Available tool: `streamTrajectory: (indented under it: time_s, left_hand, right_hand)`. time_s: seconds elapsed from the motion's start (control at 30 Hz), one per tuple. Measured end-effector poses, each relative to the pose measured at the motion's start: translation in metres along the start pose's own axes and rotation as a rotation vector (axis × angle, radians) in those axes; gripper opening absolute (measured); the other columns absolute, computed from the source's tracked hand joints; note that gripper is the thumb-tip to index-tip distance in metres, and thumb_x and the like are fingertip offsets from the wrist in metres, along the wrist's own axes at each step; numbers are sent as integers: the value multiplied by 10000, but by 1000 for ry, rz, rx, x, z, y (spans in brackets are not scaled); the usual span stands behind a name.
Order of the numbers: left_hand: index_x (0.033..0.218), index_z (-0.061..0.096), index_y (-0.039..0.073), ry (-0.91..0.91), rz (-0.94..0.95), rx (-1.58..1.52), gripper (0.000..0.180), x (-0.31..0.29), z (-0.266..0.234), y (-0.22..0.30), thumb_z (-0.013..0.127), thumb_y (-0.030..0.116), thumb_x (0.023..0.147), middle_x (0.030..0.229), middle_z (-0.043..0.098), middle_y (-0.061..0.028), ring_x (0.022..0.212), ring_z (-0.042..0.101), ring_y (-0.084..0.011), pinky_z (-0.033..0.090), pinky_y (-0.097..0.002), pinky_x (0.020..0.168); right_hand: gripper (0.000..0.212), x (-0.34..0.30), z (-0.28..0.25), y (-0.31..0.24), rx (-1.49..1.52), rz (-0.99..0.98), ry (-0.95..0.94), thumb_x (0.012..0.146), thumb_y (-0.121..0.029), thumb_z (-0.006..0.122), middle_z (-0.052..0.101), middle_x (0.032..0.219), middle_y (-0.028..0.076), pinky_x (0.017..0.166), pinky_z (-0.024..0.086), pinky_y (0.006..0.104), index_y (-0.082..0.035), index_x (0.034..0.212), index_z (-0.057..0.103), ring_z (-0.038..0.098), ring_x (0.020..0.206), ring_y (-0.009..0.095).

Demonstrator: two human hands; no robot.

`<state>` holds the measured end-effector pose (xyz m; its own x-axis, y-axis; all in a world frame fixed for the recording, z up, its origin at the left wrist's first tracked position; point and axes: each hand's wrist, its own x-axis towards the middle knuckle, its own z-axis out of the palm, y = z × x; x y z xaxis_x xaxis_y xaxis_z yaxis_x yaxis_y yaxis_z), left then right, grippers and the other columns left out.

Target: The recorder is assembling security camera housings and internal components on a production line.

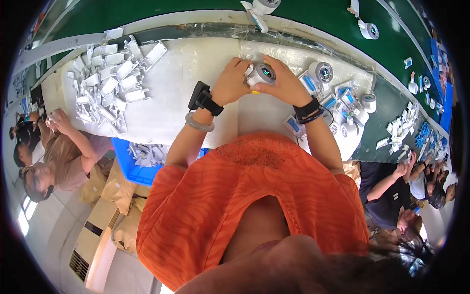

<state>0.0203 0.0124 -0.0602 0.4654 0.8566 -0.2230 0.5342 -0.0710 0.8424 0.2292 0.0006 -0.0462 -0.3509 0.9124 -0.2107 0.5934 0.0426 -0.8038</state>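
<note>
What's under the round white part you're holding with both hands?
Under the round white part, a bit of yellow peeks out, and below that lies the white work mat. The left hand and right hand cover the rest, so I cannot tell what the yellow thing is.

A white padded work surface covers the bench. On it lie a heap of white plastic brackets – left side – and round white units, right side.

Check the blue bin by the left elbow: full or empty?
Not empty. The blue bin holds a heap of white parts at its near end; the left arm and orange shirt hide the rest, so fill level cannot be told.
</note>
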Motion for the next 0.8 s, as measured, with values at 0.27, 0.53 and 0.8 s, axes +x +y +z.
streamTrajectory:
  time_s: [0.27,0.53,0.8]
  left_hand:
    - [1318,460,35,29,-158,-61,690,-26,15,1,772,132,711,1113,568,-172,972,599,-325,501,-375,829]
    - [1468,302,43,-76,-334,-666,754,-37,-8,-2,654,34,801,1136,539,-119,893,577,-164,529,-294,695]
    - [1409,368,8,-44,-250,-702,682,-33,-15,-7,680,74,807,1111,567,-100,890,593,-147,502,-264,735]
  right_hand:
    - [755,-5,-4,4,110,43,-170,682,-409,853,538,1240,187,1016,409,371,-36,1260,542,521,1182,322]
    - [531,-8,12,2,100,-188,-64,779,-279,791,553,1212,153,1005,415,366,-58,1215,584,523,1166,314]
    - [416,-12,31,8,162,-205,-92,809,-290,763,547,1231,145,993,425,393,-92,1158,654,515,1168,322]
